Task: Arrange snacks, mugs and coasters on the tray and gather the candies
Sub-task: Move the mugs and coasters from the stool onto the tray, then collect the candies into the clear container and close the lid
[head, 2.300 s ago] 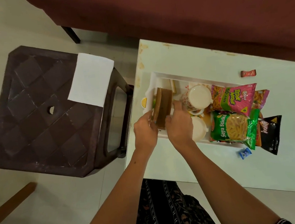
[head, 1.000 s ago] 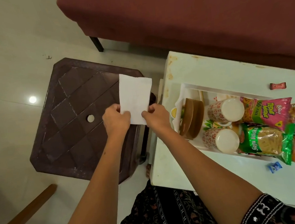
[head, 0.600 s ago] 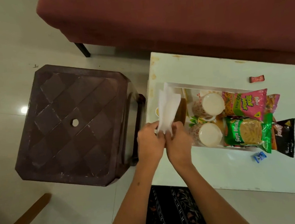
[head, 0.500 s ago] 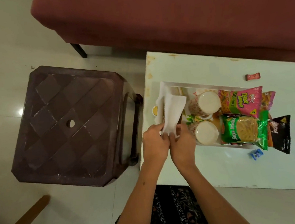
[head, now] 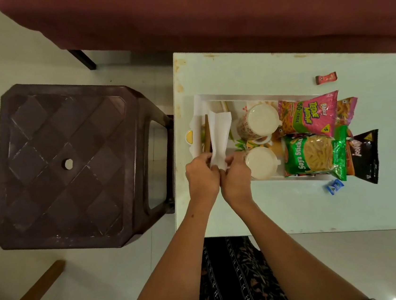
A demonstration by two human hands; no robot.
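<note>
napkin (head: 219,135) now between hands (head: 219,179)

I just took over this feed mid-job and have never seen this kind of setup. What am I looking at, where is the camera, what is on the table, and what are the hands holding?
There is no robot here: a person works with bare hands, and the one camera sits on their head, looking down. The left hand and right hand together pinch a white napkin over the left end of a white tray on a pale table. In the tray lie two mugs on their sides, brown coasters standing on edge and snack packets, among them a pink one and a green one. A red candy and a blue candy lie loose on the table. A brown stool stands to the left.
</note>
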